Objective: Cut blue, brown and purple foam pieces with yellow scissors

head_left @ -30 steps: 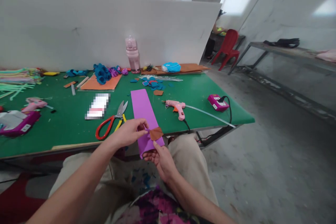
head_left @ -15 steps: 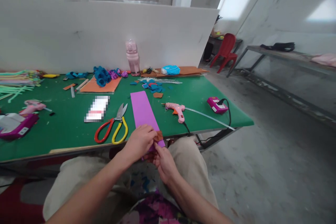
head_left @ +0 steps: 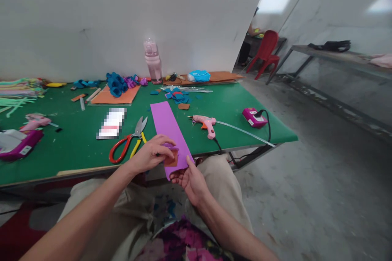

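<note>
A long purple foam sheet (head_left: 170, 124) lies on the table and sticks out past its front edge. My right hand (head_left: 193, 180) grips the sheet's near right corner, thumb on top and fingers underneath. My left hand (head_left: 153, 153) is over the sheet's near left side, its fingers closed on a small brown foam piece (head_left: 171, 159) that lies against the purple surface. Its fingertips partly cover the piece. Scissors (head_left: 137, 130) with red and yellow handles lie to the left, the yellow one partly behind my left hand. A pink glue gun (head_left: 206, 123) with a clear stick rests to the right.
Blue foam scraps (head_left: 177, 96) and a brown scrap (head_left: 183, 106) lie beyond the sheet. A pink bottle (head_left: 153, 63) stands against the white board (head_left: 122, 28). A magenta power box (head_left: 254, 117) with a black cord is near the right edge. Rolled blue pieces (head_left: 116, 85) sit on orange sheets.
My left hand has moved with the brown piece from the sheet's right edge to its left side. My right hand has shifted its hold to the near right corner. The view has tilted slightly.
</note>
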Action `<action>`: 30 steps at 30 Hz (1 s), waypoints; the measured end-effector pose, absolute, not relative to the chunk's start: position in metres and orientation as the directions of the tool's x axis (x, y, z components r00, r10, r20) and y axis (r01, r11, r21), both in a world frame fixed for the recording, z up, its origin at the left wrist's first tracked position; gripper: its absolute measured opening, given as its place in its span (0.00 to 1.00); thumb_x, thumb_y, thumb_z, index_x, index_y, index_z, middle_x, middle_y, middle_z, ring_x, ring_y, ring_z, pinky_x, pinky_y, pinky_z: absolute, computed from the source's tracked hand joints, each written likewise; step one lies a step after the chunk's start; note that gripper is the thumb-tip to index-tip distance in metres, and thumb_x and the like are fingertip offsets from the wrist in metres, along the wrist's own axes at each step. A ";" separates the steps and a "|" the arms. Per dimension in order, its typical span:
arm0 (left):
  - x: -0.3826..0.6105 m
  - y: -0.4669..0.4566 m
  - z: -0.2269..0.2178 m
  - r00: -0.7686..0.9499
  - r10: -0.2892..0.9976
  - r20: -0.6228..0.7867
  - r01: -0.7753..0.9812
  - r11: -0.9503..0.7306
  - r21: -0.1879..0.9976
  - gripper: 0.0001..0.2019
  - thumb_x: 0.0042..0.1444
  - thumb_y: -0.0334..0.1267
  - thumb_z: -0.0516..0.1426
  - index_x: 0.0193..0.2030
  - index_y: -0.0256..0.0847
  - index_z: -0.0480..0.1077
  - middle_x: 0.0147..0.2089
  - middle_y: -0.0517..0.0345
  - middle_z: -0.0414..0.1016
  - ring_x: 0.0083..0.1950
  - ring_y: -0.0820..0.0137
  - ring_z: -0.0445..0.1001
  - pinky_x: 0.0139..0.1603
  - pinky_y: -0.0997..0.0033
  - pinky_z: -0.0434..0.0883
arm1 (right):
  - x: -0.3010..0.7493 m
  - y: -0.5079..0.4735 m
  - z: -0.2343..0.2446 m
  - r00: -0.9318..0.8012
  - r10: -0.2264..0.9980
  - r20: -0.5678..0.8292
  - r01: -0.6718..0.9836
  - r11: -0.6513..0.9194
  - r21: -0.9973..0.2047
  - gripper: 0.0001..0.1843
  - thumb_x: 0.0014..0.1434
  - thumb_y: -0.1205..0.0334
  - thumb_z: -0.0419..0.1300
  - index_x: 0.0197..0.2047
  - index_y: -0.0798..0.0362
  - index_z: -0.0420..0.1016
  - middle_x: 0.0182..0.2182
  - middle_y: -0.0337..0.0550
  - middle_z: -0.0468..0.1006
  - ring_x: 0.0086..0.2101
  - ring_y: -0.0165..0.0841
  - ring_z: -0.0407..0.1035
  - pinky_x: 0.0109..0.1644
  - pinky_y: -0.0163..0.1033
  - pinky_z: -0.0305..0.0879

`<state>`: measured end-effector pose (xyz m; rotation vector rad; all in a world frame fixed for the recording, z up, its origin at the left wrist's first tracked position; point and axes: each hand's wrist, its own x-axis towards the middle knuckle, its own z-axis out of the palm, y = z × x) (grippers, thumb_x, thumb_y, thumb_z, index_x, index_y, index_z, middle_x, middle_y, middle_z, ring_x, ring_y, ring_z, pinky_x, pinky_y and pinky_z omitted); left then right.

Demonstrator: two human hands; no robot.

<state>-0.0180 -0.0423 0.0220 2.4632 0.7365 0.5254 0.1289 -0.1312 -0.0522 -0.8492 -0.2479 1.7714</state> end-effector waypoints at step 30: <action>-0.021 -0.101 0.010 0.329 0.944 -0.035 0.707 -0.222 0.671 0.12 0.60 0.45 0.48 0.33 0.42 0.65 0.26 0.64 0.70 0.27 0.73 0.67 0.28 0.75 0.62 | 0.116 -0.133 -0.052 -0.011 0.885 -0.465 -0.626 -0.369 -0.688 0.19 0.41 0.54 0.69 0.30 0.61 0.75 0.19 0.41 0.75 0.19 0.26 0.67 0.22 0.29 0.63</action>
